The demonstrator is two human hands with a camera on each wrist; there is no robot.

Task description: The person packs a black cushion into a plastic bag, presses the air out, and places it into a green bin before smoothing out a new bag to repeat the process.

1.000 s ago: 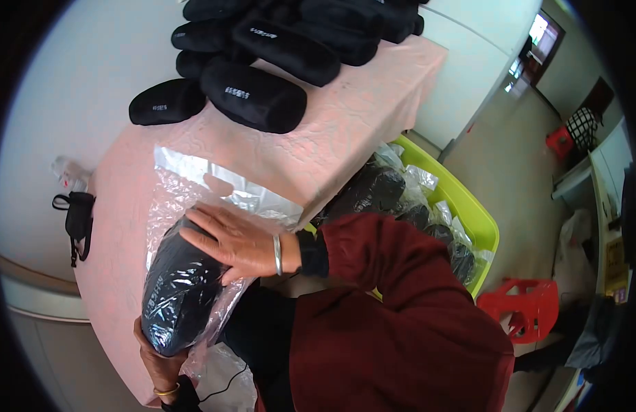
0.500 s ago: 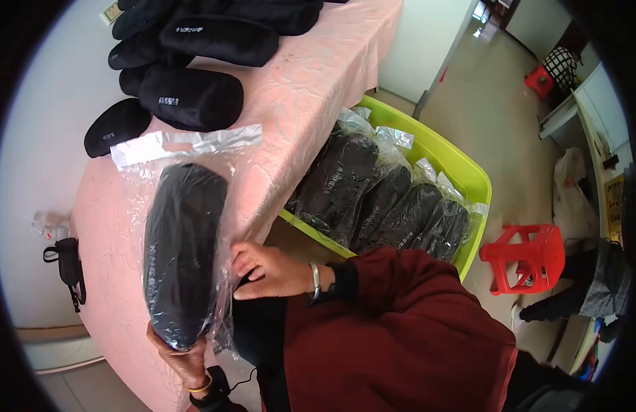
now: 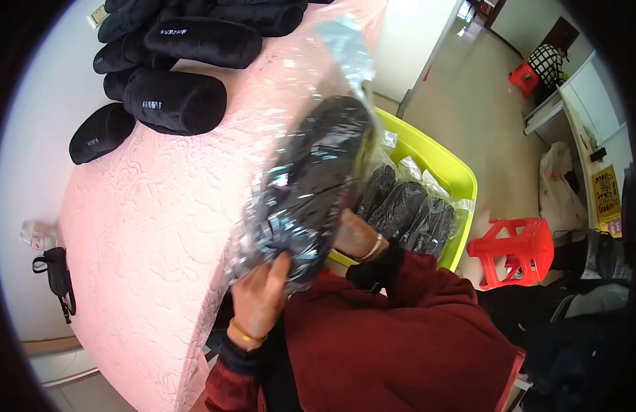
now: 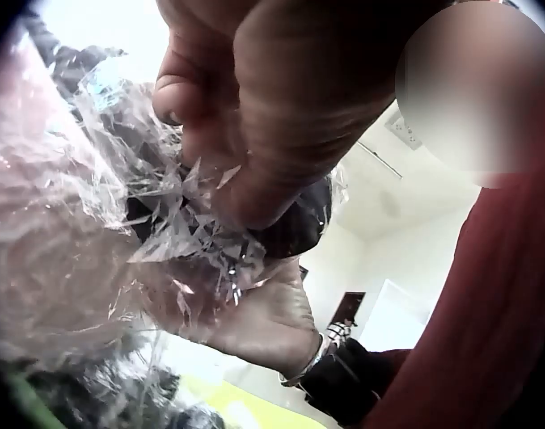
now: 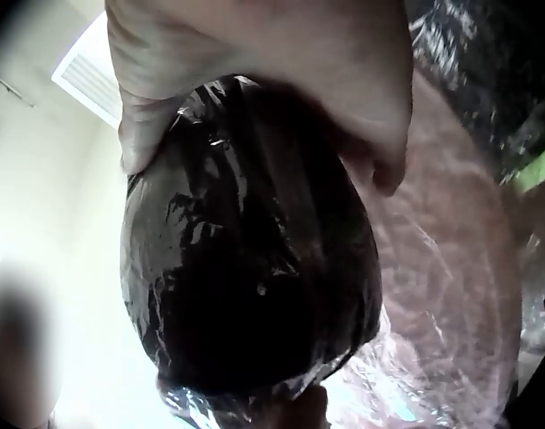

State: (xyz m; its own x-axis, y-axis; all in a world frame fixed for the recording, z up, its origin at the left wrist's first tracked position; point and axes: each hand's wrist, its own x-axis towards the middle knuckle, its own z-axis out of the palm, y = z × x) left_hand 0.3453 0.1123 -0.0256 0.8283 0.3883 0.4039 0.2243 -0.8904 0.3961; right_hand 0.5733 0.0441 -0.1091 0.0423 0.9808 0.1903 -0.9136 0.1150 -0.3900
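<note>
Holding a film-wrapped black bundle [image 3: 311,185] aloft between a pink-covered table [image 3: 153,199] and a lime bin [image 3: 431,150], a person [image 3: 386,329] works in the head view; the bag's loose flap [image 3: 347,51] could snag on the bin's rim. In the left-wrist view, the left hand [image 4: 281,98] clamps the bundle through crinkled film [image 4: 178,214], which might slip if the grip slackens. In the right-wrist view, the right hand [image 5: 272,49] grips across the bundle; squeezing hard could split the film.
</note>
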